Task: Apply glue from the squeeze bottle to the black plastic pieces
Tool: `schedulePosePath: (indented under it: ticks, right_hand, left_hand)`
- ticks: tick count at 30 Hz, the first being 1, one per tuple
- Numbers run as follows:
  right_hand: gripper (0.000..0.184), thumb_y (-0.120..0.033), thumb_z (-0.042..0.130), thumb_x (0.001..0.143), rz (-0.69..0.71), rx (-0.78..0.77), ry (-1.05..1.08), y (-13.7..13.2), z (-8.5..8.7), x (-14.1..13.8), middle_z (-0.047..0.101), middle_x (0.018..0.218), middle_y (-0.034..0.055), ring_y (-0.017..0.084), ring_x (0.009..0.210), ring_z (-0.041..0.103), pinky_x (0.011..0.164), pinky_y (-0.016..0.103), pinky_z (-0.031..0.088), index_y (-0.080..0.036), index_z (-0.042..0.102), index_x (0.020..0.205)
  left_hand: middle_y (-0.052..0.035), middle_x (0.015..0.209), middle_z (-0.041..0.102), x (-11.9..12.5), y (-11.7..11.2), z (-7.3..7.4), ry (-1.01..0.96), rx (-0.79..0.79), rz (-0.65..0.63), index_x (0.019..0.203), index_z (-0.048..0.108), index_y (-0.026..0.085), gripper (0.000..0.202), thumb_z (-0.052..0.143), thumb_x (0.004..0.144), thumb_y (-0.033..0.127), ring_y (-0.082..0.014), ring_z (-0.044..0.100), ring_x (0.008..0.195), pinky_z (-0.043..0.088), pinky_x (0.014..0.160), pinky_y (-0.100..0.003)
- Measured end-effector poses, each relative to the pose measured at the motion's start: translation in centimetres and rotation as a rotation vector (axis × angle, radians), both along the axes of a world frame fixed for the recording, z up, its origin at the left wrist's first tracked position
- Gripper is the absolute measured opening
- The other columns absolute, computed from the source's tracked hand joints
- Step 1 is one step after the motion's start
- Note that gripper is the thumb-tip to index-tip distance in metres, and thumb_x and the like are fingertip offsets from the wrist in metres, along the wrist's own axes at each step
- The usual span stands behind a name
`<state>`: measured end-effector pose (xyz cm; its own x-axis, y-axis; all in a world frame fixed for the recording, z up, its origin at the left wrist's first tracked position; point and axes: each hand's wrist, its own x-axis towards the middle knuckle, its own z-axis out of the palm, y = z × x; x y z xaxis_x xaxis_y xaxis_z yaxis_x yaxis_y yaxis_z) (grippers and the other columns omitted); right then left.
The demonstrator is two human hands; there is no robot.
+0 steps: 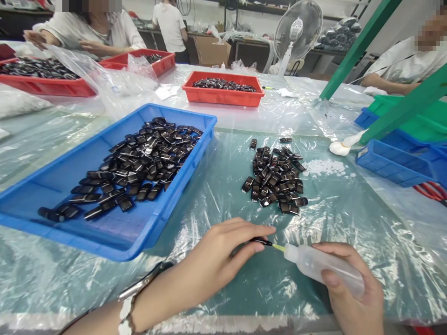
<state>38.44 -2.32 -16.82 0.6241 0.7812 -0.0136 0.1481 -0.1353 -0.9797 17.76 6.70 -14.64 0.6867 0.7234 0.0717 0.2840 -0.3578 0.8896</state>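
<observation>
While a small black part [260, 241] is pinched in the left hand [216, 265] above the plastic-covered table [223, 186], the squeeze bottle [323, 267], clasped by the right hand [352, 293], is held with its nozzle at the part; dispensing appears under way, and a steady, gentle squeeze is called for.

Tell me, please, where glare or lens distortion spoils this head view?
Head view: glare streaks the crinkled plastic sheet near the left hand and right hand; the blue tray bows with wide-angle stretch; the squeeze bottle stays sharp; the far fan looks soft.
</observation>
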Motion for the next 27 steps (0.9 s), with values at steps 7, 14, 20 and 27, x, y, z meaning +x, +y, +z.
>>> schedulePosePath:
  ticks: [7, 14, 20, 27]
  right_hand:
    - [0.048, -0.074, 0.08, 0.058, 0.001, 0.005, -0.02, 0.12, 0.01, -0.07, 0.067, 0.075, -0.0027, 0.01, 0.052, 0.052, 0.045, 0.02, 0.039, -0.031, 0.071, 0.077]
    - [0.051, -0.076, 0.08, 0.056, 0.007, -0.004, -0.017, 0.06, 0.03, 0.06, 0.066, 0.076, -0.0015, 0.013, 0.057, 0.054, 0.048, 0.02, 0.04, -0.03, 0.071, 0.076]
    - [0.05, -0.075, 0.08, 0.057, 0.013, -0.004, -0.009, 0.05, 0.18, 0.0, 0.066, 0.078, -0.0015, 0.012, 0.06, 0.055, 0.05, 0.019, 0.04, -0.03, 0.072, 0.077]
    - [0.048, -0.074, 0.08, 0.06, 0.037, 0.014, -0.031, 0.01, -0.05, 0.18, 0.066, 0.077, -0.0023, 0.012, 0.062, 0.056, 0.052, 0.018, 0.041, -0.03, 0.071, 0.077]
  left_hand:
    - [0.0053, 0.118, 0.068, 0.09, 0.18, -0.4, -0.017, -0.012, 0.068, 0.13, 0.06, 0.038, 0.037, 0.064, 0.098, 0.019, -0.0144, 0.064, 0.108, 0.052, 0.09, -0.027]
    - [0.003, 0.113, 0.069, 0.17, 0.13, -0.02, -0.056, 0.046, 0.055, 0.124, 0.063, 0.031, 0.032, 0.065, 0.097, 0.014, -0.0145, 0.062, 0.104, 0.051, 0.087, -0.025]
    - [0.0037, 0.115, 0.069, 0.21, 0.13, -0.13, -0.053, 0.04, 0.024, 0.125, 0.062, 0.032, 0.032, 0.065, 0.097, 0.016, -0.0143, 0.062, 0.106, 0.05, 0.087, -0.026]
    - [0.0029, 0.116, 0.069, 0.19, 0.21, -0.31, -0.05, 0.081, 0.006, 0.126, 0.062, 0.03, 0.032, 0.065, 0.097, 0.015, -0.0148, 0.061, 0.108, 0.049, 0.089, -0.026]
